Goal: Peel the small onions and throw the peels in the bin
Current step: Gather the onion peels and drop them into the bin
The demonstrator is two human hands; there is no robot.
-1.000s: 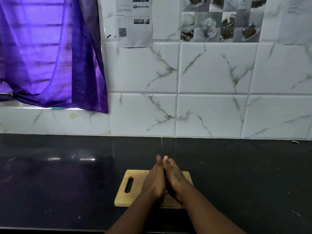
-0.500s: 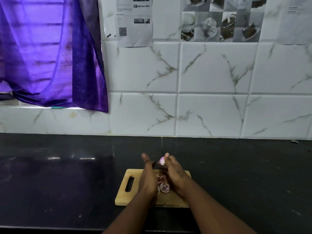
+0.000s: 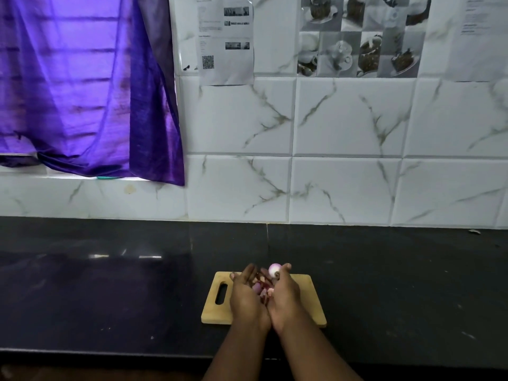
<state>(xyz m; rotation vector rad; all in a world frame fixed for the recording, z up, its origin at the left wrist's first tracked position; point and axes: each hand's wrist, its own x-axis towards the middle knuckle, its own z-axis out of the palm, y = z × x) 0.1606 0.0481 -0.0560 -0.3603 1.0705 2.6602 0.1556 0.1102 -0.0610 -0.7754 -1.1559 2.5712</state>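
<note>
A small wooden cutting board point(image 3: 310, 301) with a handle slot lies on the black counter. Both hands hover over its middle, side by side. My right hand point(image 3: 286, 295) pinches a small peeled pale-pink onion point(image 3: 274, 269) at its fingertips. My left hand point(image 3: 246, 295) is cupped with fingers apart, next to a heap of purple onion peels point(image 3: 261, 291) that shows between the two palms. Whether the peels rest on the board or in the palms is hidden. No bin is in view.
The black counter point(image 3: 110, 292) runs left and right of the board, with its front edge near the bottom. White marble tiles point(image 3: 343, 185) back it. A purple curtain point(image 3: 82, 86) hangs at upper left, and printed papers point(image 3: 225, 39) are stuck on the wall.
The hands were pressed together a second ago. They parted, showing the peeled onion in the right fingertips and the peels between them, then drew close again.
</note>
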